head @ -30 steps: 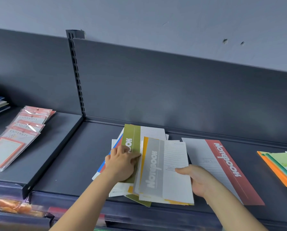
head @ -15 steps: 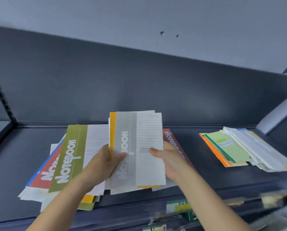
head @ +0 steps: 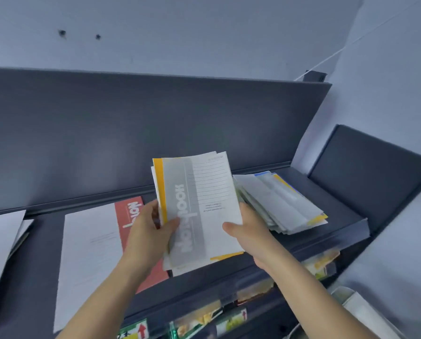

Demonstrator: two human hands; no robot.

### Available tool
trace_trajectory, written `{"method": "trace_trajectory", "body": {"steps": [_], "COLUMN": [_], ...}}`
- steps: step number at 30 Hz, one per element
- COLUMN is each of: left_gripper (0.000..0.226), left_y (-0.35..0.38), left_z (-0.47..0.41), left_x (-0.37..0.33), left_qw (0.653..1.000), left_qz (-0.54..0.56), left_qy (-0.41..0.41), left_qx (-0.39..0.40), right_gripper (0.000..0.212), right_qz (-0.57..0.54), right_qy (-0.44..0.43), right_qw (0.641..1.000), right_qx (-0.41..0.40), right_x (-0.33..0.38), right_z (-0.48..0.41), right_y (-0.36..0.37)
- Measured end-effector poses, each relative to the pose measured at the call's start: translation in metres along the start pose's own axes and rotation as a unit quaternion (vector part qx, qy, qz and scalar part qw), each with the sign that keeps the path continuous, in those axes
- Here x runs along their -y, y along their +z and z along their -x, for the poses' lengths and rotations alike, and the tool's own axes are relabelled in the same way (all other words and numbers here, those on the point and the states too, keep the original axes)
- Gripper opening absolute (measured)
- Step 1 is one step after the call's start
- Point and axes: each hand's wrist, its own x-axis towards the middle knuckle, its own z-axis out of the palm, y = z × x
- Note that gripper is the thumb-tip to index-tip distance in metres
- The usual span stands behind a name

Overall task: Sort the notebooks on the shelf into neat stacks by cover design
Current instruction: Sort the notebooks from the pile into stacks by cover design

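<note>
Both hands hold a small bundle of notebooks [head: 199, 206] above the dark shelf [head: 339, 206]. The top one has a grey stripe reading "Notebook" and lined white paper; a yellow-edged one shows behind it. My left hand [head: 148, 238] grips the bundle's left edge, thumb on the grey stripe. My right hand [head: 246, 231] holds its lower right edge. A red-striped notebook [head: 94, 243] lies flat on the shelf under my left hand. A loose pile of notebooks [head: 278, 199] lies at the shelf's right end, behind my right hand.
A white sheet [head: 1, 241] lies at the shelf's far left. The dark back panel [head: 155, 133] rises behind the shelf and a side panel [head: 366, 167] closes its right end. Packaged goods [head: 204, 319] hang below the front edge.
The view has swung right. The bundle has lifted off the left pile and travelled right with both hands, nearer the right-hand pile. The olive-striped notebook and the mixed pile have left the frame.
</note>
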Motion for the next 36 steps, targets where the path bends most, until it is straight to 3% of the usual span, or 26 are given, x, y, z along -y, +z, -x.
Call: {"method": "trace_trajectory", "body": {"steps": [4,9,12,14,16,20,23,26,29,33,36], "left_gripper": [0.022,0.038,0.043,0.045,0.044,0.044,0.054,0.055,0.063,0.059,0.079], "left_y": [0.062,0.107,0.118,0.118,0.117,0.111,0.096,0.056,-0.006,-0.108,-0.189], "left_z": [-0.017,-0.026,-0.026,-0.028,-0.030,-0.030,-0.019,-0.008,0.008,0.033,0.052], "left_x": [-0.005,0.003,0.008,0.011,0.015,0.017,0.010,0.009,0.017,0.043,0.067], "left_qw": [0.974,0.879,0.850,0.853,0.847,0.834,0.842,0.852,0.856,0.869,0.862], "left_qz": [-0.181,-0.430,-0.489,-0.483,-0.486,-0.497,-0.495,-0.491,-0.501,-0.490,-0.482], "left_qy": [0.133,0.193,0.158,0.154,0.166,0.183,0.177,0.168,0.122,0.024,-0.043], "left_qx": [0.038,0.078,0.118,0.124,0.135,0.155,0.123,0.076,0.022,-0.065,-0.151], "right_gripper": [0.039,0.039,0.031,0.021,0.013,0.023,0.054,0.052,0.053,0.053,0.054], "right_qz": [-0.030,-0.016,0.176,0.362,0.440,0.499,0.468,0.388,0.342,0.253,0.202], "right_qy": [-0.013,0.013,0.075,0.108,0.117,0.071,-0.028,-0.123,-0.197,-0.198,-0.155], "right_qw": [0.997,0.995,0.976,0.920,0.884,0.853,0.877,0.913,0.918,0.934,0.936], "right_qx": [-0.074,-0.099,-0.100,-0.100,-0.105,-0.137,-0.107,-0.038,0.040,0.154,0.244], "right_x": [-0.017,-0.033,-0.059,-0.070,-0.073,-0.048,-0.028,-0.002,0.021,0.044,0.055], "right_z": [-0.020,-0.058,-0.086,-0.097,-0.103,-0.101,-0.102,-0.092,-0.078,-0.063,-0.051], "right_y": [-0.078,-0.174,-0.207,-0.211,-0.206,-0.182,-0.146,-0.085,-0.015,0.080,0.153]}}
